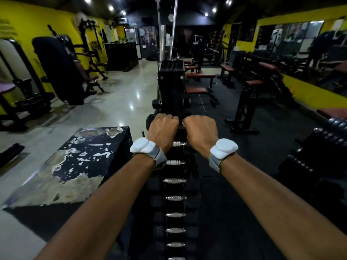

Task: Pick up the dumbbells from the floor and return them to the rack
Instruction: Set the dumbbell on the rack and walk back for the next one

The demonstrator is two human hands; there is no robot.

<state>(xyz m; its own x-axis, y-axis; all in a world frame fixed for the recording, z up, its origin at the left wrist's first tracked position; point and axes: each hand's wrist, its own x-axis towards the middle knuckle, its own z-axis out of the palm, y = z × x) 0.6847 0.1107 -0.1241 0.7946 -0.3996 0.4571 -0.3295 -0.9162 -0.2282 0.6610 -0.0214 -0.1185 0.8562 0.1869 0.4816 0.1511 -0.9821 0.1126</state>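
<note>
We've got both arms stretched out over the dumbbell rack point(175, 186), which runs straight away from us with a row of dumbbells point(176, 197) already sitting in it, black heads and shiny chrome handles lined up one behind the other. Our left hand point(163, 128) and right hand point(200, 129) are side by side at the far end of that row, knuckles up, fingers curled down tight around a dumbbell point(150, 119). We can only see a bit of its dark head poking out left of the left hand and a sliver of metal between the two fists, so we can't tell whether it's already resting in the rack or just above it.

Each wrist has a white sensor on a grey strap point(145, 148). To our left there's a beat-up black box point(75, 162) with peeling paint on the shiny floor point(120, 102). Benches point(200, 76) and a mirror point(309, 51) sit off to the right, and another person point(197, 51) stands way at the back.
</note>
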